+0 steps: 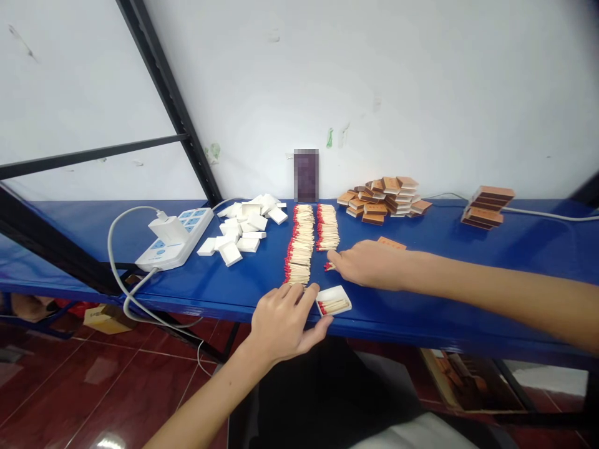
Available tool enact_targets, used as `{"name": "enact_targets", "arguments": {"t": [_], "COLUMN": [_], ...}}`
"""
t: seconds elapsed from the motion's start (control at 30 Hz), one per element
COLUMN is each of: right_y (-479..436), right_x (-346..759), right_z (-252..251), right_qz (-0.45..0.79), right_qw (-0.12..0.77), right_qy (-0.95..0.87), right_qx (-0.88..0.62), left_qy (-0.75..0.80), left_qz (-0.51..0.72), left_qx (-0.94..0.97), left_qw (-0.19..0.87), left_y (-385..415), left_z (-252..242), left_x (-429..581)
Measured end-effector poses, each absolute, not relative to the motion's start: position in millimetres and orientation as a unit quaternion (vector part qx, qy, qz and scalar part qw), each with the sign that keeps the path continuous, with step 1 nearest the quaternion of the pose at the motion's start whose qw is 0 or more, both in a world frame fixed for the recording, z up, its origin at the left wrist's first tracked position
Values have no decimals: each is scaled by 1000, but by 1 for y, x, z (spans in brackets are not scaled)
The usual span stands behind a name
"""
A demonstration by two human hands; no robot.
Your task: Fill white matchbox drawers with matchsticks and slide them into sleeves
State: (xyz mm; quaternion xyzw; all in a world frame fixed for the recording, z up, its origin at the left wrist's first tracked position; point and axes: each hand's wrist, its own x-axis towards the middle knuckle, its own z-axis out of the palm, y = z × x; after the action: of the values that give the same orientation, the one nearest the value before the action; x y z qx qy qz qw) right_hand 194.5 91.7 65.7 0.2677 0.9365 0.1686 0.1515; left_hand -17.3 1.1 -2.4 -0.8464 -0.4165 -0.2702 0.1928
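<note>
My left hand (287, 321) has its thumb and forefinger at the left end of a white matchbox tray (344, 295), which holds some red-tipped matches (334, 307). The tray lies at the table's front edge. My right hand (367, 265) is closed on a few matches (329, 266), just above the tray. A long row of matches (300, 240) runs up the table beyond my left hand, and a shorter row (327, 227) lies to its right. An orange matchbox cover (392, 243) is partly hidden behind my right hand.
White trays (248, 224) are heaped at the left, beside a power strip (180, 240) with a looping cable. Brown matchboxes (388, 198) form a pile at the back right, with a stack (488, 207) farther right. The blue table (449, 240) meets a white wall.
</note>
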Motion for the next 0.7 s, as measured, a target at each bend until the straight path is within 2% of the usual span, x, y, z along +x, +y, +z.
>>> {"name": "enact_targets", "arguments": {"t": [0.43, 0.7], "right_y": [87, 89], "right_x": [195, 195], "right_z": [84, 83], "right_qz": [51, 35], "right_qw": [139, 130], "right_qy": [932, 931], "right_qx": [331, 340], "left_qy": [-414, -414], "left_qz": [-272, -269], "left_qx": [-846, -847], "left_qw": [196, 198], "left_y": [1, 1], "left_z": [-2, -2], "left_x": [-17, -17]}}
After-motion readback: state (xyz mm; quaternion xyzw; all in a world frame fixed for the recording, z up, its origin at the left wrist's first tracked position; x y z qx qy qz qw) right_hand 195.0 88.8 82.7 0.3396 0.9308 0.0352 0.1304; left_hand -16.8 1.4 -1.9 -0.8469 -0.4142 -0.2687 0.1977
